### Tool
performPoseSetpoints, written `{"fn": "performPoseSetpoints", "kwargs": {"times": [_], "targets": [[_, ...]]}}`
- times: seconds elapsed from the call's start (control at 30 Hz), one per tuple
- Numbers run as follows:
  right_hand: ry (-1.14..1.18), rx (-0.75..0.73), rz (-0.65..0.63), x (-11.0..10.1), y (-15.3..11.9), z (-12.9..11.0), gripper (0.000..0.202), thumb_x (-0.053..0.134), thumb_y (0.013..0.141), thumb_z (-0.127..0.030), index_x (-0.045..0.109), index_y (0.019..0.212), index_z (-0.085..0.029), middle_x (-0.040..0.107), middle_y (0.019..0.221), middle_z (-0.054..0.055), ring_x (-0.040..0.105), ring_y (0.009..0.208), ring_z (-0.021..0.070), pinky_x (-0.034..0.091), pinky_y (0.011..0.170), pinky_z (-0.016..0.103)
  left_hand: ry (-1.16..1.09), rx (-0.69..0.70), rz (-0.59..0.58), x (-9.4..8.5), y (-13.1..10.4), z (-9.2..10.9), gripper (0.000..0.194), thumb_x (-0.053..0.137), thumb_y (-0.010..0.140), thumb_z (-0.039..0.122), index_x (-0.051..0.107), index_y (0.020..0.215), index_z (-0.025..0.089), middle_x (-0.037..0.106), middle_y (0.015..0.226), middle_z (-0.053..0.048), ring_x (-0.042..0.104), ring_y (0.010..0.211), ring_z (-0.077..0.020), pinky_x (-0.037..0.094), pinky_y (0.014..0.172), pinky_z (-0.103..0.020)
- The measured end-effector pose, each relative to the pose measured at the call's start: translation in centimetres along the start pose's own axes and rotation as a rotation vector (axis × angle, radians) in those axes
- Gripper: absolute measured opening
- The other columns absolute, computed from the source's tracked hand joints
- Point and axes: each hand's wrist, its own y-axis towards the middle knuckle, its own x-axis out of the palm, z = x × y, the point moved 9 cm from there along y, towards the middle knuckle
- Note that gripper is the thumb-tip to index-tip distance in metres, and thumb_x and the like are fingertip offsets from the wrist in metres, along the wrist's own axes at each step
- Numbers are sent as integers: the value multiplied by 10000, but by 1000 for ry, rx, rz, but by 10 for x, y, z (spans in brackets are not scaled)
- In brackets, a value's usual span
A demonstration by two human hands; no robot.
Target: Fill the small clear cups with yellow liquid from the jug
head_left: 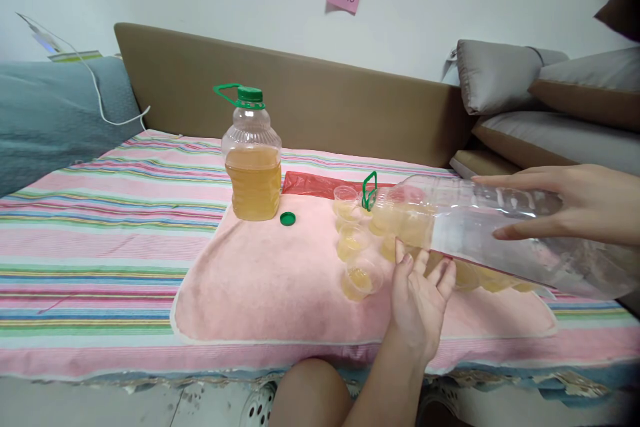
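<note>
A large clear plastic bottle [465, 213] lies tipped nearly level in the air, its mouth pointing left. From above, my right hand [570, 203] is closed around its body near the base. My left hand [420, 293] bears it from below, palm up, fingers against the underside. The bottle's green ring handle [369, 191] hangs over the cups at its mouth. Below the mouth is a clear plastic cup [346, 200] with yellowish liquid. Nearer me stand a second filled cup [351, 240] and a third cup [361, 278]. Several more filled cups are partly hidden behind the bottle.
A capped jug [254, 177] of amber liquid stands left on the pink mat [280, 287], beside a loose green cap [287, 219]. Behind lies a red plastic bag [315, 185]. Grey cushions [515, 73] are stacked at right. A brown headboard [300, 100] runs along the back.
</note>
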Motion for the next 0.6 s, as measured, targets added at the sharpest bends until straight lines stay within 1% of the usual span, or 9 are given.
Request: {"fn": "performPoseSetpoints", "kwargs": {"times": [0.07,0.17,0.27,0.37,0.47,0.53,0.6], "targets": [[1,4,1,1,-1,0,869,614,632,-784,529,1375,-341,604,1361,-10,606,1172,336,494,996,469,4,2,12,0,0,1,769,582,831,355,188,1487,282,328,1503,-185,662,1094,-243,441,1063,-386],[6,18,27,1,-3,2,866,614,631,-783,531,1374,-346,604,1360,-8,615,1158,348,511,973,473,11,-1,45,-1,1,2,771,574,842,373,175,1497,286,283,1536,-192,648,1128,-258,446,1060,-390],[33,67,45,4,-4,9,877,617,619,-790,500,1388,-384,608,1354,-25,615,1161,342,521,957,470,10,5,74,-3,2,3,712,536,869,377,209,1489,254,307,1533,-193,640,1144,-260,449,1063,-382],[67,118,43,8,-4,14,901,614,602,-807,478,1397,-406,595,1368,-31,595,1190,330,495,990,468,9,22,94,-3,5,5,635,499,889,386,289,1459,199,329,1531,-189,625,1169,-256,444,1076,-370],[94,131,71,6,-4,8,898,597,599,-814,521,1376,-369,620,1340,-5,594,1184,344,474,1011,477,23,33,95,0,9,7,604,489,895,386,345,1431,147,307,1552,-181,572,1238,-268,427,1095,-367],[115,151,103,0,-4,1,902,588,584,-815,556,1351,-342,640,1311,10,601,1165,355,472,1007,482,43,33,94,1,12,8,610,485,900,387,348,1432,123,291,1562,-181,524,1287,-284,405,1112,-371],[134,188,107,-5,-4,-5,925,589,552,-806,573,1339,-320,652,1292,23,606,1146,356,469,1002,479,63,33,96,2,15,8,618,478,906,388,335,1443,118,285,1567,-175,481,1324,-288,384,1126,-371]]}}
